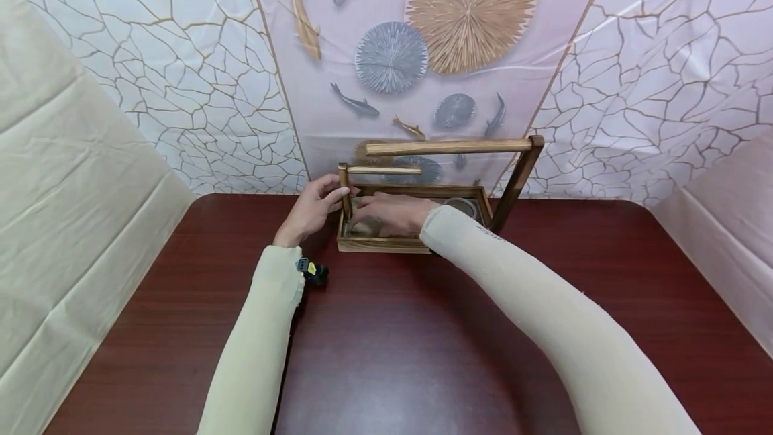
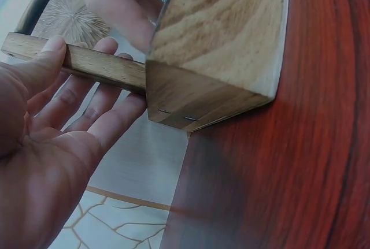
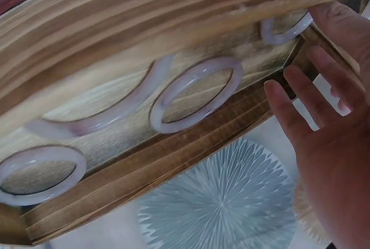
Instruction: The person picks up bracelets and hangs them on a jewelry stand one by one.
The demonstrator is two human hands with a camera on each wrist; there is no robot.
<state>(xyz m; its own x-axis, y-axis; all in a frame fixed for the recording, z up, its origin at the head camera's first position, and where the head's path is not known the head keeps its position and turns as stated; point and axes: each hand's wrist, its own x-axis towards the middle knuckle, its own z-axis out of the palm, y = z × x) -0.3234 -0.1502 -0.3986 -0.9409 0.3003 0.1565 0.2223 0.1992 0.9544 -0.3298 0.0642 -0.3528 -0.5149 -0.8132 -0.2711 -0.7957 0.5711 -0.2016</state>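
One hand, the left hand (image 1: 311, 210), sits in the head view at the slender left post (image 1: 343, 178) of a wooden stand, whose tray (image 1: 386, 245) lies on the worktop (image 1: 362, 348) just to its right. The right hand (image 1: 395, 213) reaches over the tray, with the short bar (image 1: 386, 170) beyond it and the long bar (image 1: 447, 147) higher; a low wrist should avoid knocking either.

In the left wrist view, the left thumb rests on one face of the post and the fingers lie behind it, a light pinch. Even, gentle pressure should steady the stand without pushing the post sideways.

In the right wrist view, four pale bangles lie in the tray. The right hand is well spread, with nothing visibly held; its thumb is close to the nearest bangle (image 3: 284, 38), though I cannot tell whether they touch. The other three bangles (image 3: 173, 127) lie farther from that hand. For a sure hold, pinch the ring between thumb and forefinger and lift it clear of the walls instead of scraping it.
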